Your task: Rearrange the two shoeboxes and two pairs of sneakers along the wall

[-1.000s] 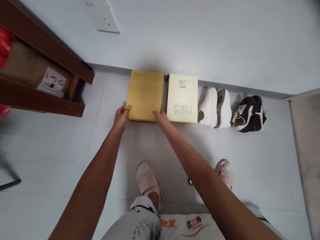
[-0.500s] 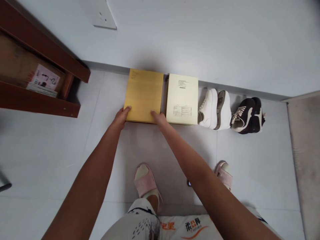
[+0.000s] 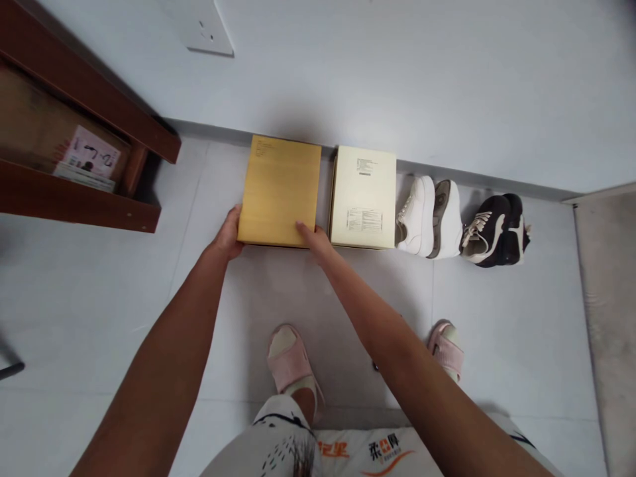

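A yellow box (image 3: 281,189) lies on the floor against the wall. My left hand (image 3: 230,233) is at its left side near the front corner, fingers against the side. My right hand (image 3: 314,240) grips its front right corner, thumb on the lid and the fingers down its right side. Right of it, across a narrow gap, is a cream box (image 3: 364,195) with printed labels on its lid. The undersides of both boxes are hidden.
White shoes (image 3: 430,215) and dark shoes (image 3: 494,228) stand to the right along the wall. A reddish-brown wooden frame (image 3: 79,205) holding cardboard is at the left. My feet wear pink slippers (image 3: 288,364). A wall socket (image 3: 209,30) is above.
The yellow box has shifted slightly left, widening the gap to the cream box. My left hand has moved left, and its thumb has come off the lid.
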`<state>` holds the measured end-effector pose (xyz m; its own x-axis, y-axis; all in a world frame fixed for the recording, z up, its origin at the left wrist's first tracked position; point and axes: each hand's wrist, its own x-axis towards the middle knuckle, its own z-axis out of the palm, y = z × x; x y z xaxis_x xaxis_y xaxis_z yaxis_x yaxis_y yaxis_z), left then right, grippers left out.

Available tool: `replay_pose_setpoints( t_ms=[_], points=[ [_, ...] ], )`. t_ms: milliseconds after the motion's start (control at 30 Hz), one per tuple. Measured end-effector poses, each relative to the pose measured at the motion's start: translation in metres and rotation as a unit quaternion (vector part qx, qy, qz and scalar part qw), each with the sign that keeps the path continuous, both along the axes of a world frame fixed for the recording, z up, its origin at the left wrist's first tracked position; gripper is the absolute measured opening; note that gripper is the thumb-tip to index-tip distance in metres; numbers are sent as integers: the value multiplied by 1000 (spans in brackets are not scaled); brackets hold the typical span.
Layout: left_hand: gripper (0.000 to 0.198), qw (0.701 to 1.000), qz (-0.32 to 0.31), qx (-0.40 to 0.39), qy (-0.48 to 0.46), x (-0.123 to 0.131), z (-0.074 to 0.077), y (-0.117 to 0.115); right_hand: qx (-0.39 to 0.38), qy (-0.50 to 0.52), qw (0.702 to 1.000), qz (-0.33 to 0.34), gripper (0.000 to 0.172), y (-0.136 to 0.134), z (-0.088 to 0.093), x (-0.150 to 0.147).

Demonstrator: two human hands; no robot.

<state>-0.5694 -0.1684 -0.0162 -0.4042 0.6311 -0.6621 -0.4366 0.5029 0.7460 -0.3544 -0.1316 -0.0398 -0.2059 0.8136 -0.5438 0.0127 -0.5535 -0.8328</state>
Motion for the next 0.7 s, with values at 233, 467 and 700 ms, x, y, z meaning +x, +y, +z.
replay_pose_setpoints(
  t_ms=[233,467,700],
  points=[
    [49,998,48,-44,21,-26,1,-8,-6,17,999,39,58,-5,12,-8],
    [39,997,38,-58,20,-30,2,-9,85,-144,981,99,114,-4,24,-11],
    [32,998,20,-41,41,-27,8,-20,127,-235,948,175,101,3,41,-13]
  ],
)
